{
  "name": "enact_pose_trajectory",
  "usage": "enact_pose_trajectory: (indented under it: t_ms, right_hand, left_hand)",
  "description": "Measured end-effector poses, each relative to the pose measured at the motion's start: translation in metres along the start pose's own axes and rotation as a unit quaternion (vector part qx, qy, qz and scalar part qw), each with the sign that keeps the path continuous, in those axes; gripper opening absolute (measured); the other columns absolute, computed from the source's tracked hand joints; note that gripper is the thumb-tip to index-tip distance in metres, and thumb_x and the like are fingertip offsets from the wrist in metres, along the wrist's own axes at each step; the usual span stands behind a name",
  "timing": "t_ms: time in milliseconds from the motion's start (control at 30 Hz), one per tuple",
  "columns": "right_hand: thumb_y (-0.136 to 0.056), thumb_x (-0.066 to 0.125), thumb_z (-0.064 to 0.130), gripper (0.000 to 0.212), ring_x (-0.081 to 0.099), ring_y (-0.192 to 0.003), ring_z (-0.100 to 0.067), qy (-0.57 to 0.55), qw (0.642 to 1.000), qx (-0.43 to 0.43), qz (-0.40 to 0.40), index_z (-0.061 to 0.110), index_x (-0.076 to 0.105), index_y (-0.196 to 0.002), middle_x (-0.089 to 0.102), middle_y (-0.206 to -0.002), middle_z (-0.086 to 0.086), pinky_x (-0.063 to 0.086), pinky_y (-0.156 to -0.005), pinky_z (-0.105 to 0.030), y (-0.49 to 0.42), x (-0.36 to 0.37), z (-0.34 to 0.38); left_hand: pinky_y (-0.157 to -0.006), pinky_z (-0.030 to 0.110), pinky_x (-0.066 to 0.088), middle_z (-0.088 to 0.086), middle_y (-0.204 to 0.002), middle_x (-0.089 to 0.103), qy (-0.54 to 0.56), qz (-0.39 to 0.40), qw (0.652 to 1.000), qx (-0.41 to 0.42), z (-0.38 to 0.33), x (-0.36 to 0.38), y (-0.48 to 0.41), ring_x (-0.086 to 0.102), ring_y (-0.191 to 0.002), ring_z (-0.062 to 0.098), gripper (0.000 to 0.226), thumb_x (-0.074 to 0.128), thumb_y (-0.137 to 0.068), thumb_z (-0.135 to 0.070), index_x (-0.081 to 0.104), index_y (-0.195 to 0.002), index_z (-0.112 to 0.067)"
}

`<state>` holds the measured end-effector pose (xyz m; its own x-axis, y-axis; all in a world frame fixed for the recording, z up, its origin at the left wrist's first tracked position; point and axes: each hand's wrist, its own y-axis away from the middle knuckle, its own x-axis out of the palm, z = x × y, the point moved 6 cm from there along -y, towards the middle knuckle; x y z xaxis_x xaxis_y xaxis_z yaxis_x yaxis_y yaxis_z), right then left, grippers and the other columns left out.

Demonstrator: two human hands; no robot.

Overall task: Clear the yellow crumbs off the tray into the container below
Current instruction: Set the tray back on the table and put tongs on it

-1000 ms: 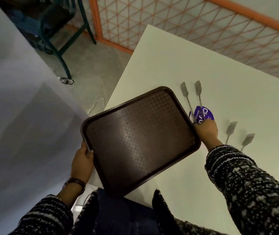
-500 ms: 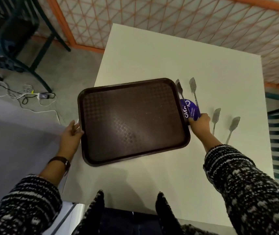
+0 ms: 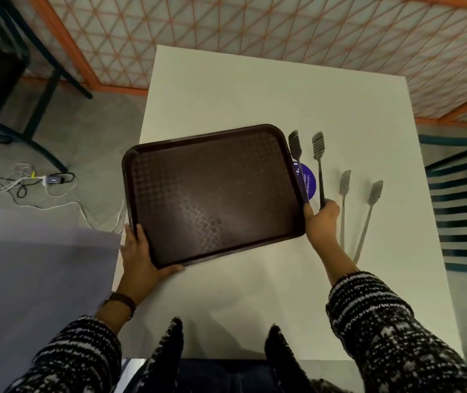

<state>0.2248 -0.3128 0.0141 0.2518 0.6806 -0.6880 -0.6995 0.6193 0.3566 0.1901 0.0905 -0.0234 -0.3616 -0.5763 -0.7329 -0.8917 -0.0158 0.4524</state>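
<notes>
At the far left of the frame, cables (image 3: pixel 19 181) lie on the grey floor (image 3: pixel 90 131). Left of centre, the left hand (image 3: pixel 141 259) clasps the lower-left corner of the dark brown tray (image 3: pixel 212 191), thumb on the rim and fingers curled beneath. The tray sits over the left part of the white table (image 3: pixel 255 293), tilted slightly in the frame; its patterned surface shows no distinct yellow crumbs. At the tray's right edge, the right hand (image 3: pixel 321 222) is closed around a pair of grey tongs (image 3: pixel 311 165), whose tips point toward the top of the frame above a blue round sticker (image 3: pixel 307 180). The tongs' shadow falls on the table to the right.
</notes>
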Motion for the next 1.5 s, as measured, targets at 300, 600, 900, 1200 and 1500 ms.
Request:
enact_pose_trajectory:
  t_ms: [300,600,900,1200,1500]
  right_hand:
    - [-0.090,0.058,0.022,0.047,0.051,-0.107,-0.033,0.009,0.999,-0.041,-0.010,-0.002,0.039,-0.126,0.042,-0.123,-0.019,0.047,-0.095,-0.044,-0.007,0.012,0.021]
    - [-0.089,0.059,0.020,0.045,0.049,-0.110,-0.035,0.025,0.996,-0.087,0.016,-0.003,0.041,-0.124,0.044,-0.122,-0.020,0.041,-0.096,-0.040,-0.020,0.081,0.101]
    - [-0.090,0.054,0.022,0.048,0.039,-0.119,-0.035,0.096,0.986,-0.107,0.086,-0.002,0.039,-0.128,0.039,-0.130,-0.019,0.035,-0.100,-0.040,-0.040,0.163,0.161]
    - [-0.090,0.051,0.041,0.051,0.043,-0.118,-0.030,0.230,0.960,-0.151,0.055,0.007,0.041,-0.127,0.044,-0.128,-0.013,0.037,-0.097,-0.040,-0.062,0.178,0.177]
    - [-0.092,0.051,0.041,0.057,0.053,-0.111,-0.030,0.189,0.972,-0.120,0.075,0.007,0.033,-0.134,0.040,-0.133,-0.012,0.041,-0.093,-0.040,-0.048,0.197,0.184]
  left_hand:
    - [-0.117,0.049,-0.009,0.010,-0.155,-0.021,-0.031,0.031,0.998,0.049,-0.052,-0.019,-0.081,-0.016,-0.144,0.022,0.153,0.067,-0.038,-0.078,-0.019,-0.144,-0.011]
    - [-0.112,0.047,-0.015,0.005,-0.155,-0.023,-0.019,0.046,0.996,0.080,-0.096,-0.032,-0.146,-0.018,-0.144,0.020,0.157,0.058,-0.029,-0.084,-0.024,-0.143,-0.014]
    - [-0.113,0.049,-0.012,0.006,-0.156,-0.019,-0.028,0.025,0.996,0.079,-0.113,-0.040,-0.195,-0.015,-0.144,0.020,0.158,0.054,-0.026,-0.085,-0.019,-0.144,-0.011]
    - [-0.113,0.053,-0.008,0.006,-0.156,-0.018,-0.035,0.016,0.994,0.098,-0.113,-0.046,-0.224,-0.012,-0.145,0.021,0.157,0.054,-0.027,-0.085,-0.017,-0.145,-0.009]
    - [-0.113,0.050,-0.012,0.004,-0.156,-0.017,-0.012,0.000,0.995,0.102,-0.113,-0.046,-0.222,-0.011,-0.145,0.019,0.155,0.057,-0.028,-0.082,-0.016,-0.145,-0.010]
